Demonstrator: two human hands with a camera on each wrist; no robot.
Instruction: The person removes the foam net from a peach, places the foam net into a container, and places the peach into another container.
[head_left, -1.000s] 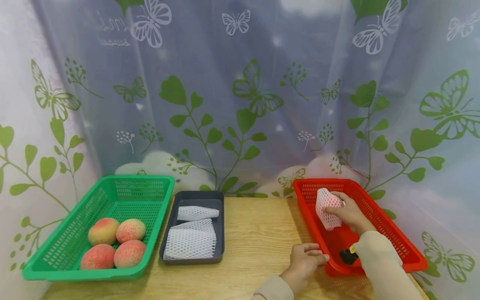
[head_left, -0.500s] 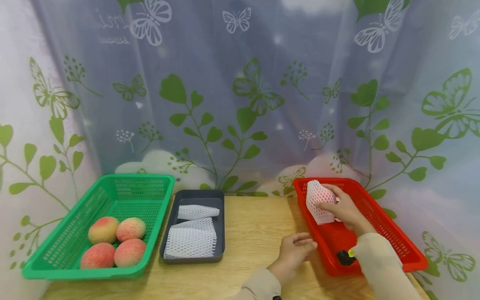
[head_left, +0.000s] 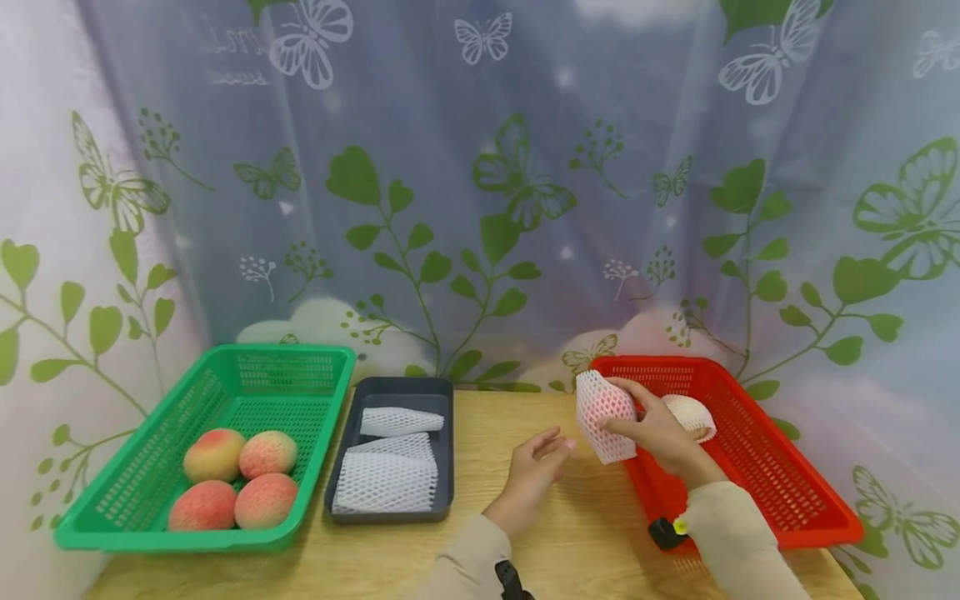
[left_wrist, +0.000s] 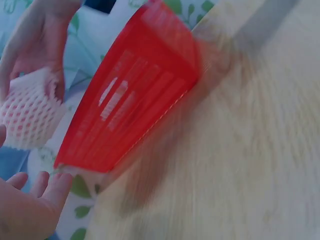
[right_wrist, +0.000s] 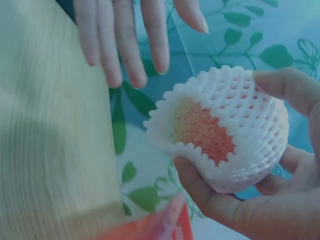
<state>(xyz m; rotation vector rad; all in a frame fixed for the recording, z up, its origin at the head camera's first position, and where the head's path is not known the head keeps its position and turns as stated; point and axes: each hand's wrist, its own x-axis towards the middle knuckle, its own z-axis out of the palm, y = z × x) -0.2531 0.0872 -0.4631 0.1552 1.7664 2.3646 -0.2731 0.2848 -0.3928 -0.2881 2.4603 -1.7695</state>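
A person's right hand holds a rosy, round peach in a white, open-mesh foam sleeve at the left rim of a red, rectangular plastic basket, apparently raised just over that rim. From where I stand, the thumb presses on one side and the curled fingers on the other, pinching fruit through mesh; the sleeve's open end bares speckled orange-red skin. The left hand, left of the basket and apart from the peach, holds nothing, its fingers straight with small gaps between them and the thumb standing off.

Inside the basket, toward its far end, lies a second white foam-netted bundle, its contents hard to make out. Left of the basket, on a pale wooden table, a dark grey, shallow tray bears flat white foam sleeves; farther left, a green, perforated plastic basket holds four bare peaches.

The wrapped peach looks light enough for one hand. The foam should be soft and springy, kind to skin that might bruise, though it could slide over the fruit; the sounder hold looks to be around the peach's fullest part, lightly squeezed, rather than by the loose, floppy sleeve end
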